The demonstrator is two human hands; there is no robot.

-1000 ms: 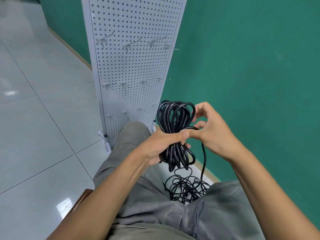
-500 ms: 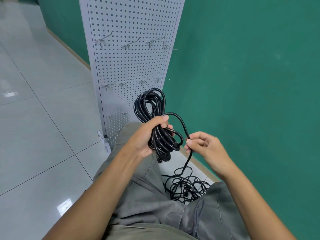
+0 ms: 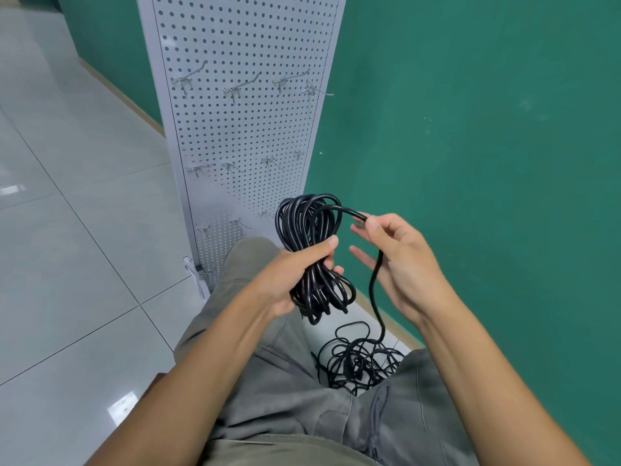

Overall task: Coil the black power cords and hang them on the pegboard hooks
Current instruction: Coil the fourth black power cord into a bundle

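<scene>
Black rubber-sheathed power cord, wound into a thick bundle of long loops [image 3: 311, 253], sits in the middle of the head view, gripped around its waist by the left hand [image 3: 292, 274], whose thumb lies across the front of the strands while the fingers curl round behind. The top loops of the bundle rise above that hand in front of the lower part of the white perforated metal pegboard [image 3: 242, 129], and the bottom loops hang below it over the person's left knee in grey-green trousers [image 3: 255, 331]. Just to the right, the right hand [image 3: 400, 264] pinches a single free strand of the same cord [image 3: 353, 213] between thumb and forefinger where it arches off the top of the bundle; its other fingers are spread and loosely extended toward the left hand, not touching the bundle. From that pinch the strand drops past the right palm to a loose black tangle of uncoiled cord [image 3: 356, 361] lying on the pale glossy floor tiles [image 3: 67, 264] between the knees. The pegboard stands upright, far from the person, against the green painted wall [image 3: 470, 163], carrying rows of bare silver wire hooks [image 3: 235, 90] at three heights.
</scene>
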